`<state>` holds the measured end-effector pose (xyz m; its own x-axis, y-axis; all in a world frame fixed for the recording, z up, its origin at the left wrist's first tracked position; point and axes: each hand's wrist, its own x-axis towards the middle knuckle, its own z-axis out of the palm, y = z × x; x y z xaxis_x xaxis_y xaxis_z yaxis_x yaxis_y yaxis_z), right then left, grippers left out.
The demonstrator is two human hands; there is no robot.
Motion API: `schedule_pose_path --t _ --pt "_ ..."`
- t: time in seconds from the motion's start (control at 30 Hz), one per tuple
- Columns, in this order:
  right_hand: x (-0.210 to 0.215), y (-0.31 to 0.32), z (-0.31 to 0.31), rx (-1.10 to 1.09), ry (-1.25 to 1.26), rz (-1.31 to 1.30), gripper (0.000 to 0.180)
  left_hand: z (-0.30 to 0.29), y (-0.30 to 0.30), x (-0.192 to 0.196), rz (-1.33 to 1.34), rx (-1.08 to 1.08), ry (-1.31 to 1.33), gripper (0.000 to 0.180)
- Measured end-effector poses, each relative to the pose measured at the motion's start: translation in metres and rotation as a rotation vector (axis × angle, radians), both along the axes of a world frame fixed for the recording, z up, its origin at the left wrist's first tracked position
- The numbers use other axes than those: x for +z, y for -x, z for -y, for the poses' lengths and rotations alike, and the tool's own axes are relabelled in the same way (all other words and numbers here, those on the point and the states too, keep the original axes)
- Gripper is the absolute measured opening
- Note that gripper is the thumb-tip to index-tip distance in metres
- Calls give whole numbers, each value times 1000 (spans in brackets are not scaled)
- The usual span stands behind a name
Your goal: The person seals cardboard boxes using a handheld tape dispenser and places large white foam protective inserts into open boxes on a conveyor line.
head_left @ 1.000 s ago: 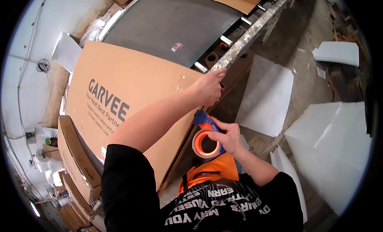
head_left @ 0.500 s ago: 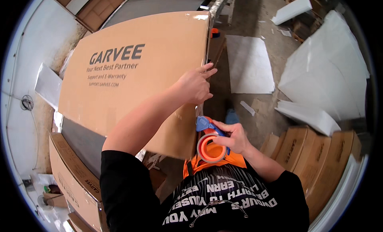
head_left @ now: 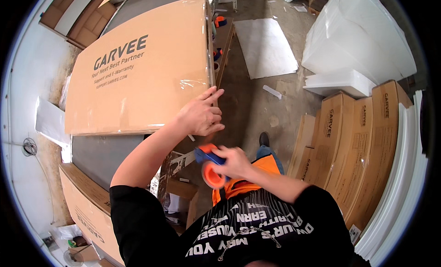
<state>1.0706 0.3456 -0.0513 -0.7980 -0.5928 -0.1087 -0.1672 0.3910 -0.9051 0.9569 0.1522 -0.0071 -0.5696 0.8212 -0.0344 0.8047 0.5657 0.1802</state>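
Workroom with a bare grey floor (head_left: 257, 113), dull and scuffed, scraps about; off-white wall (head_left: 23, 92) at left, a coiled cable (head_left: 30, 147) hanging on it. Smooth dark-grey work surface (head_left: 108, 154) shows under and below a big flat cardboard box (head_left: 147, 99), which fills the upper left of the frame: brown, dark print, glossy clear tape at its right edge. White sheet (head_left: 266, 48) flat on the floor, upper centre; bulky translucent white bundle (head_left: 358, 37) at upper right, creased and shiny. Brown cartons (head_left: 353, 138) stand upright in a row at right, beside long white strips. Left hand (head_left: 201, 114) lies over the box's lower right corner, open, fingers spread and slightly bent. Right hand (head_left: 234, 162) grips a blue-and-orange tape dispenser (head_left: 209, 156) with a round orange-cored roll, just below the left hand at centre; motion blur there, tape strand not readable. Compared with half a second ago: box sits further left and higher in the frame, dispenser lower and further left, more of the standing cartons visible.
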Motion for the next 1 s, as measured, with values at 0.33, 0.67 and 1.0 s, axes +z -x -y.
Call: schedule_pose_path --t 0.33,0.67,1.0 --pt "-65 -1 21 236 117 124 61 6 -23 11 -44 190 203 84" --pt "-49 108 -39 -72 446 353 52 8 -25 9 -84 302 100 120" --pt "-18 33 39 316 -82 -219 53 -1 -20 12 -63 283 56 111"
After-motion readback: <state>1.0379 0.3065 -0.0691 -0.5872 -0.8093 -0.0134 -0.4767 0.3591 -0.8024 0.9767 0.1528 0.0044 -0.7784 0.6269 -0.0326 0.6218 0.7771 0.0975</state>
